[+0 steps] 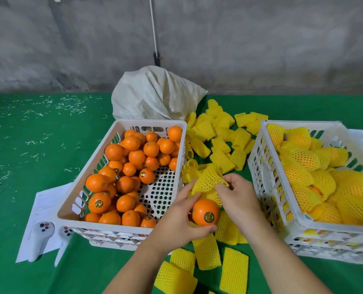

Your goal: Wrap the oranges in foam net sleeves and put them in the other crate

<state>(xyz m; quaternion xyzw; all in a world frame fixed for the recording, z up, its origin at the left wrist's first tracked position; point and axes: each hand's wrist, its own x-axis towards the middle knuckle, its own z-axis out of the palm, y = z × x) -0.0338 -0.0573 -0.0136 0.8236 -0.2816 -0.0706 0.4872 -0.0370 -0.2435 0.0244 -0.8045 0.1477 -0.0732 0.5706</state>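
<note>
L hand (181,217) cups a stickered orange (206,212) btwn the two white crates. R hand (237,195) pinches a yellow foam net sleeve (208,180) just above it. Left crate (121,229) holds bare oranges; right crate (259,149) holds wrapped ones.

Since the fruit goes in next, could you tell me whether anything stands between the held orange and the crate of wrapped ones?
Nothing solid does. The left hand holds the sticker-labelled orange just left of the white plastic crate of wrapped oranges; only the right hand, pinching the yellow foam net sleeve, lies between.
</note>
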